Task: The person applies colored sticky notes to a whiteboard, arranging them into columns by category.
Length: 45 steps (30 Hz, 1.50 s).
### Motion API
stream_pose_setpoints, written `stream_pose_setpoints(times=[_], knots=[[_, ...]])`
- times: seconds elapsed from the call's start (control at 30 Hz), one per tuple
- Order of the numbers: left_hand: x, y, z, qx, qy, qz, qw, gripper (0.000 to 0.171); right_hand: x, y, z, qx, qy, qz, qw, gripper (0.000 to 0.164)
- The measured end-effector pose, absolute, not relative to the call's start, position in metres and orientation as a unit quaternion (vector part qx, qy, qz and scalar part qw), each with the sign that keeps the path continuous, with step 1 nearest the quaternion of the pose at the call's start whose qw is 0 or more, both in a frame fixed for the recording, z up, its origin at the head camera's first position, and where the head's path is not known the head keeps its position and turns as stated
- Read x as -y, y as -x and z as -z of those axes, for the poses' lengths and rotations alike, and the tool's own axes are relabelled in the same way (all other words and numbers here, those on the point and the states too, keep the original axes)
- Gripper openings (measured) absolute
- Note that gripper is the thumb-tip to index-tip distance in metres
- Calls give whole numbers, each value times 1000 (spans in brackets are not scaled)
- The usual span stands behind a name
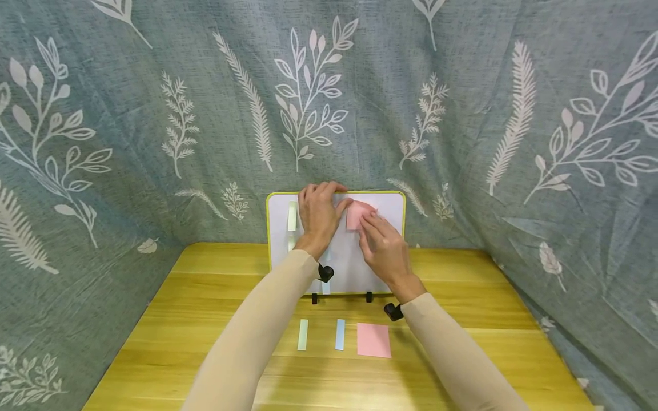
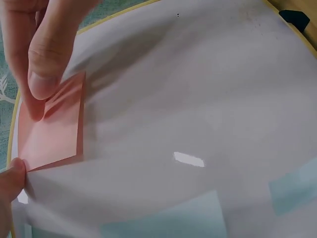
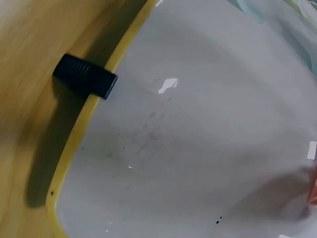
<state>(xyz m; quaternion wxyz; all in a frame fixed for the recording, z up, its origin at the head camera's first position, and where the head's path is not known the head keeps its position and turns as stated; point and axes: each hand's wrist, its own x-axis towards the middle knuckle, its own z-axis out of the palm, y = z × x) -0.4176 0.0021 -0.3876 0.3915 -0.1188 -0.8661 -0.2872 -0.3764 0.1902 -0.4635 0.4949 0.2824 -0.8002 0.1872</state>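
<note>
A small whiteboard point(image 1: 354, 262) with a yellow frame stands upright on the table. My left hand point(image 1: 319, 214) grips its top edge, fingers over the rim and thumb in front. That thumb's tip point(image 2: 15, 173) touches a corner of a pink sticky note point(image 1: 353, 216) high on the board. At the note's right side is my right hand point(image 1: 385, 245); in the left wrist view its thumb and finger pinch the creased pink paper point(image 2: 54, 144), whose edge stands slightly off the board. Pale green strips point(image 1: 292, 216) and pale blue strips point(image 1: 326, 287) are on the board, partly behind my left arm.
A green strip point(image 1: 303, 335), a blue strip point(image 1: 340, 335) and a pink square note point(image 1: 373, 341) lie on the wooden table point(image 1: 205, 319) before the board. Black feet point(image 1: 368, 297) hold its lower edge. A patterned curtain point(image 1: 380, 114) surrounds the back and sides.
</note>
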Motion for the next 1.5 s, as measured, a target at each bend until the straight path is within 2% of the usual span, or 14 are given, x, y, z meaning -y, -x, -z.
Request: stream_pose_setpoints(times=[0.27,0.57,0.77,0.9,1.5], knots=[[2,417,385,875,125,286,370,31,-188,378,460,829,-318,-118,445,63],[4,415,383,875,132,310,347,36,-186,382,458,858,-328,-63,390,79],[5,426,389,862,144,315,369,37,-184,380,456,901,-295,-30,317,92],[7,436,397,847,156,323,392,38,-182,380,457,915,-275,-15,296,96],[8,442,404,835,169,336,401,37,-192,379,461,940,-212,-14,267,100]])
